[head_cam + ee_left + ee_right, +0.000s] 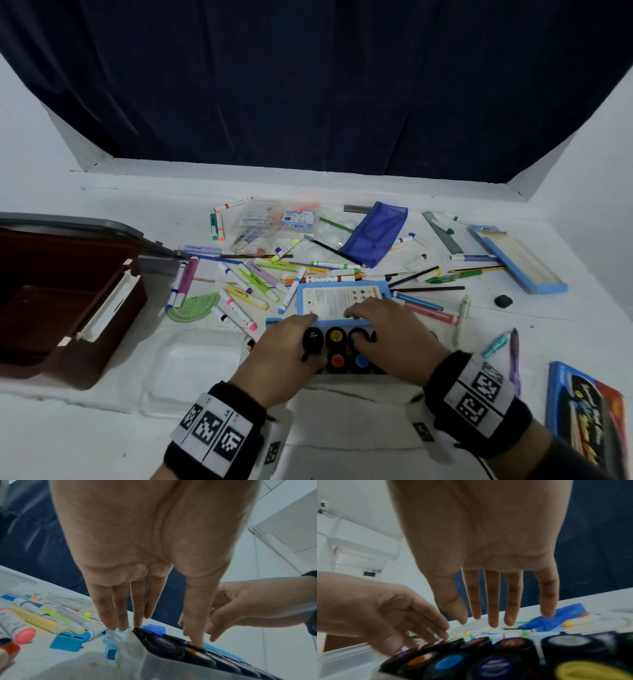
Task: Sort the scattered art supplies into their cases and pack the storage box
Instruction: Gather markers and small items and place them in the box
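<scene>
A set of paint jars (337,347) with black lids and coloured tops stands in a clear tray near the table's front edge. My left hand (291,337) spans the tray's left end: straight fingers touch its far corner, and the thumb presses on a lid (197,647). My right hand (373,323) lies flat over the jars (448,662), fingers straight and reaching the blue case (342,296) just behind them. The brown storage box (68,301) stands open at the left. Markers, highlighters and pencils (260,281) lie scattered behind the case.
A clear plastic lid (195,366) lies left of the jars, with a blue sharpener (66,641) nearby. A blue mesh pouch (376,233) and a long blue tray (517,260) sit farther back. A pencil box (589,421) lies front right. A dark curtain hangs behind.
</scene>
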`<state>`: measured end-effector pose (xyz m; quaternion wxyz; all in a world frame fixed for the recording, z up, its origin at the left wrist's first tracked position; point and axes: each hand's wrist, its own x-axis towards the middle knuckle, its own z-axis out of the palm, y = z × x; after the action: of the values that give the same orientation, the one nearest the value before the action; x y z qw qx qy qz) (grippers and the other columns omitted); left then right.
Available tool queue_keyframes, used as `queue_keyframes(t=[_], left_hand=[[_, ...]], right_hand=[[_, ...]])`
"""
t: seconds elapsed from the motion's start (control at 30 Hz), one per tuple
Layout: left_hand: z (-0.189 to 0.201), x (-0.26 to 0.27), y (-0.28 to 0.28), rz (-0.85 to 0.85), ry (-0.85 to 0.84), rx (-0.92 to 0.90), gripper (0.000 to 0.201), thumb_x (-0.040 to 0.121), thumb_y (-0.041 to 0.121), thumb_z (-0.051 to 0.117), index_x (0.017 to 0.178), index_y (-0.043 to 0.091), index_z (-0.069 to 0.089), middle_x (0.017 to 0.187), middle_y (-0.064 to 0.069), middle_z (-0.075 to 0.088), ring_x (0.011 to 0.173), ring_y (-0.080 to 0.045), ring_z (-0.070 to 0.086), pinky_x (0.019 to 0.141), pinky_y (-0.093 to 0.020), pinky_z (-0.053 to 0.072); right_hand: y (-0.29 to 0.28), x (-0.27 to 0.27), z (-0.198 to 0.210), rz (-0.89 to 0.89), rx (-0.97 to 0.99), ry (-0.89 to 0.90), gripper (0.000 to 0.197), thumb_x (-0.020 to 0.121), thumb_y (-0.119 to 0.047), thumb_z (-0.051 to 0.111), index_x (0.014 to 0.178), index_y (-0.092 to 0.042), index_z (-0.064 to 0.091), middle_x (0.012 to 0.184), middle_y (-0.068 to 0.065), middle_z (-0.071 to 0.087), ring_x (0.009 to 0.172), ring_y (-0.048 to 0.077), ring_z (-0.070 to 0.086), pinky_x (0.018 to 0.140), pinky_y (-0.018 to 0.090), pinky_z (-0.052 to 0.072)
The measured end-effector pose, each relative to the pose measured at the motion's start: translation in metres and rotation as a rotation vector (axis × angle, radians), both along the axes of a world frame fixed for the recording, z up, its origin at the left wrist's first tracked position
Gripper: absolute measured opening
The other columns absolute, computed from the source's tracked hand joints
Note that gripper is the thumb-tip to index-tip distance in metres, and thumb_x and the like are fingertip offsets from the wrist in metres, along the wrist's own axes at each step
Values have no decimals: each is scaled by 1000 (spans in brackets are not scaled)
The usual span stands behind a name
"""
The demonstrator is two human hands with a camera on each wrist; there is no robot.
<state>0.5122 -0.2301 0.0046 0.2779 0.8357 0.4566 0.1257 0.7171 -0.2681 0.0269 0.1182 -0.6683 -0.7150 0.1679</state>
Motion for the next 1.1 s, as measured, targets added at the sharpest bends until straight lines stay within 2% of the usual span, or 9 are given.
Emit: queue_keyframes(t=[0.07, 0.13, 0.23, 0.37, 0.5, 0.67, 0.9, 1.0, 1.1], left_hand=[[2, 1, -2, -53, 31, -15, 75, 86, 33, 75, 149, 18, 37, 148, 3, 44, 136, -13, 39, 102, -14, 27], [3, 4, -3, -103, 70, -4, 70, 83, 28, 77, 143, 16, 42, 141, 1, 49, 129, -14, 44, 98, -15, 32], [1, 9, -2, -130, 109, 26, 67, 81, 27, 76, 139, 19, 46, 136, 2, 51, 124, -16, 47, 101, -25, 41], [-6, 17, 2, -109, 166, 13, 65, 76, 25, 78, 133, 21, 48, 127, 5, 46, 118, -17, 46, 98, -30, 44], [-9, 20, 5, -88, 176, 3, 65, 69, 26, 83, 123, 24, 47, 111, 11, 40, 109, -14, 45, 91, -27, 43], [-3, 23, 8, -116, 237, 53, 71, 63, 31, 87, 117, 23, 43, 110, 10, 41, 99, -11, 46, 77, -23, 37], [-1, 8, -4, -45, -35, 147, 84, 55, 31, 92, 127, 28, 49, 122, 17, 44, 109, -10, 54, 89, -32, 51], [4, -4, -15, -38, -119, 178, 84, 55, 40, 92, 128, 32, 51, 124, 22, 46, 110, -3, 54, 91, -26, 49], [9, -16, -31, -87, -82, 150, 82, 53, 47, 90, 124, 42, 49, 122, 29, 46, 112, 8, 51, 92, -14, 43]], right_hand=[[-10, 18, 2, -31, -54, -39, 47, 88, -36, 60, 134, -29, 52, 132, -6, 54, 121, 15, 47, 104, 41, 42], [-19, 36, 6, -40, -166, -85, 64, 84, -41, 66, 143, -30, 43, 143, -6, 46, 132, 15, 40, 111, 39, 37], [-29, 57, 9, -34, -309, -201, 85, 75, -49, 76, 147, -31, 35, 147, -5, 40, 138, 17, 34, 113, 41, 34], [-35, 62, -3, -40, -273, -244, 80, 66, -45, 84, 134, -32, 46, 129, -9, 49, 122, 16, 45, 102, 38, 43], [-37, 60, -13, -38, -247, -302, 90, 68, -50, 81, 141, -27, 35, 138, -5, 40, 128, 18, 37, 105, 43, 41], [-40, 65, -16, -73, -238, -253, 98, 65, -55, 81, 143, -31, 27, 141, -4, 39, 129, 20, 39, 104, 45, 41], [-54, 74, -7, -111, -42, -127, 98, 58, -69, 78, 140, -43, 30, 139, -10, 34, 129, 15, 33, 106, 41, 35], [-61, 78, 3, -65, 10, -100, 99, 57, -73, 76, 140, -44, 32, 135, -14, 35, 126, 11, 32, 104, 38, 35], [-76, 79, 6, 16, -50, -90, 97, 56, -79, 71, 138, -43, 33, 129, -16, 38, 121, 9, 34, 103, 37, 37]])
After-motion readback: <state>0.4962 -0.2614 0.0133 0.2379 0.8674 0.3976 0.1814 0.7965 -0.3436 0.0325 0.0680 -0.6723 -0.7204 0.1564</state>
